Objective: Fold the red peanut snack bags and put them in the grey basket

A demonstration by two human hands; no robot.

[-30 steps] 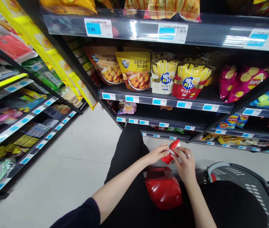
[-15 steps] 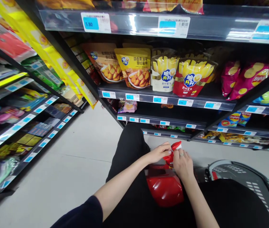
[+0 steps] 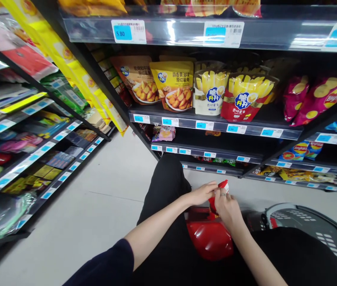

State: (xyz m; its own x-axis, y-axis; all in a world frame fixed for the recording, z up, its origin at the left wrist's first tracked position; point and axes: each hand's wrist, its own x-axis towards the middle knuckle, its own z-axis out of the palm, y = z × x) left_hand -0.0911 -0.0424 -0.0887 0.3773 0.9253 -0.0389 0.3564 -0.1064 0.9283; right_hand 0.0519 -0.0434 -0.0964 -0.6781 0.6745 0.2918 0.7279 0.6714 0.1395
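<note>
Ahead of the fingers rises the dark shelving [image 3: 239, 145]. To their right is the grey basket [image 3: 332, 222]; nearer the body, just below them, is a glossy red object [image 3: 211, 238] (partly hidden by the right forearm). The left hand [image 3: 204, 194] and right hand [image 3: 227, 206] have their fingers closed on a small red packet [image 3: 212, 204] between them. A ring [image 3: 223, 194] circles one right finger.

The small red packet [image 3: 212, 203] is showing glossy, perhaps plastic film; black trousers [image 3: 164, 180] are looking matt, clothlike; a clear plastic strip [image 3: 183, 38] is gleaming along the upper shelf's front edge.
</note>
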